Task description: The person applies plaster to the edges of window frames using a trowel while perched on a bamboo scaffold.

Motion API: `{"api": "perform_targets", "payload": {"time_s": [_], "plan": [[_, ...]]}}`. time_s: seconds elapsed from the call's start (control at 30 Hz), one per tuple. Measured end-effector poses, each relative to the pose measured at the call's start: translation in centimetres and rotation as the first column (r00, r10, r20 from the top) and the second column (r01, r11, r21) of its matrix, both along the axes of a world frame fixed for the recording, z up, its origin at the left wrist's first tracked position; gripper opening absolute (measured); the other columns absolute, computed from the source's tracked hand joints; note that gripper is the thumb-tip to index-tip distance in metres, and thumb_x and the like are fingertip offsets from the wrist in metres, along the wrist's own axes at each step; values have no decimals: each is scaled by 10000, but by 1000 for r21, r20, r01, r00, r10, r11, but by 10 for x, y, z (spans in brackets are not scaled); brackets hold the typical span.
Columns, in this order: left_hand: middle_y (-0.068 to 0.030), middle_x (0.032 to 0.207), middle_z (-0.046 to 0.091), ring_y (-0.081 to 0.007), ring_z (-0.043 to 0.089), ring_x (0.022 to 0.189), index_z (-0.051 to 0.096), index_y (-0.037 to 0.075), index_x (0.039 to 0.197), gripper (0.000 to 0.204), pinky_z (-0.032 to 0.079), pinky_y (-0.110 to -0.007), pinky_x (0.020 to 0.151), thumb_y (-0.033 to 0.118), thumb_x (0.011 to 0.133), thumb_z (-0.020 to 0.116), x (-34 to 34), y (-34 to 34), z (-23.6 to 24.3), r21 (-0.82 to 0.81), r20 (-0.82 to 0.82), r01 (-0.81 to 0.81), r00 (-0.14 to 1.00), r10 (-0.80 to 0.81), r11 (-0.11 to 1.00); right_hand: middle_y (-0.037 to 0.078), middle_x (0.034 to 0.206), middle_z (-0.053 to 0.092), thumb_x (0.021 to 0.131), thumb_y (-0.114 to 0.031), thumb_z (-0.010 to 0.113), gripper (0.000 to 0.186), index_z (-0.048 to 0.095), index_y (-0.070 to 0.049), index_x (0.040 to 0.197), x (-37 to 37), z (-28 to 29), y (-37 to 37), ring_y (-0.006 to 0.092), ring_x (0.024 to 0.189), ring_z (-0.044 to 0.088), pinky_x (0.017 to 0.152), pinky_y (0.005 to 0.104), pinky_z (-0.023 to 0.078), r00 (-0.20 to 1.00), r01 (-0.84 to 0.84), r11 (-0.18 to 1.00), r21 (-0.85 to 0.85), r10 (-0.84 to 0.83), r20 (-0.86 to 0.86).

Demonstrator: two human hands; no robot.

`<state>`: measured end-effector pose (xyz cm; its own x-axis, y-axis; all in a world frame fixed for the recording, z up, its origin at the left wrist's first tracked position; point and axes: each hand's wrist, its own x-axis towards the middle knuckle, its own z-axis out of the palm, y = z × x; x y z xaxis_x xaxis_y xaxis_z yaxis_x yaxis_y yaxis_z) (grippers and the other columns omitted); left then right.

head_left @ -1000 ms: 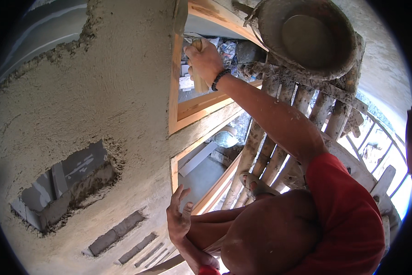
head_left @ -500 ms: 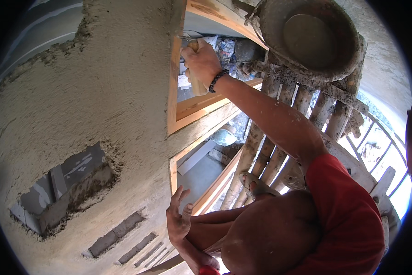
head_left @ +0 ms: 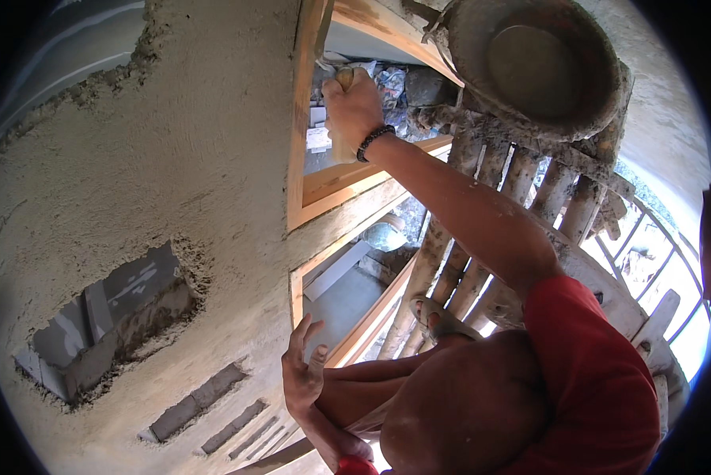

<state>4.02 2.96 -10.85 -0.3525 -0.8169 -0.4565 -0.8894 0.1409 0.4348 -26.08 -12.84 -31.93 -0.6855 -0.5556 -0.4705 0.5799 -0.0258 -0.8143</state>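
My right hand [head_left: 354, 115] is wrapped round a tan wooden-handled tool [head_left: 345, 77]. The tool's rounded end shows above my fist and a pale edge shows below it. Most of it is hidden by my fingers, so its exact kind cannot be told. This hand is in front of the upper orange-brown wooden window frame [head_left: 298, 158], a little apart from its upright. Beside the lower wooden frame [head_left: 296, 294], my left hand [head_left: 301, 368] hovers with fingers apart and nothing in it. Along the left runs a rough plastered wall [head_left: 213, 158].
A mud-coated basin [head_left: 601, 47] with grey contents rests at the upper right on a platform of round poles [head_left: 450, 206] with gaps between them. My sandalled foot [head_left: 438, 318] stands on the poles. The wall has a ragged-edged opening [head_left: 118, 309]. A metal railing [head_left: 660, 269] stands far right.
My right hand, with the wooden-handled tool, has moved slightly right, away from the frame's upright. The left hand stays open, and the whole view has shifted slightly.
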Motion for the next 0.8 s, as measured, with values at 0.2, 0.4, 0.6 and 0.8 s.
{"api": "perform_targets", "payload": {"time_s": [0.2,0.4,0.6,0.8], "plan": [[-228,1194,635,-281,590,1148,428,-33,1386,662,419,-364,994,394,926,637,7,4,1,-8,11,-22,1000,22,1000,50,639,514,875,-142,589,159,480,-29,897,17,19,16,143,454,531,371,310,454,971,-1,977,-215,52,233],[-225,1182,642,-282,595,1135,433,-35,1380,679,420,-370,997,436,927,619,2,6,4,1,45,-33,998,33,999,41,641,496,878,-147,581,169,471,-26,919,26,17,17,128,449,508,368,303,449,974,-26,972,-232,77,215],[-229,1180,642,-283,595,1130,437,-38,1376,664,423,-366,992,422,932,615,5,6,5,-10,50,-34,998,35,999,39,642,490,879,-144,576,165,463,-31,918,27,21,17,126,448,511,366,301,451,973,-31,965,-262,89,212],[-231,1182,641,-284,593,1137,434,-37,1378,669,424,-365,991,424,930,618,5,6,6,-6,48,-32,998,32,999,40,637,494,884,-145,573,160,463,-33,911,27,20,16,128,437,512,362,298,450,971,-47,964,-261,105,214]]}}
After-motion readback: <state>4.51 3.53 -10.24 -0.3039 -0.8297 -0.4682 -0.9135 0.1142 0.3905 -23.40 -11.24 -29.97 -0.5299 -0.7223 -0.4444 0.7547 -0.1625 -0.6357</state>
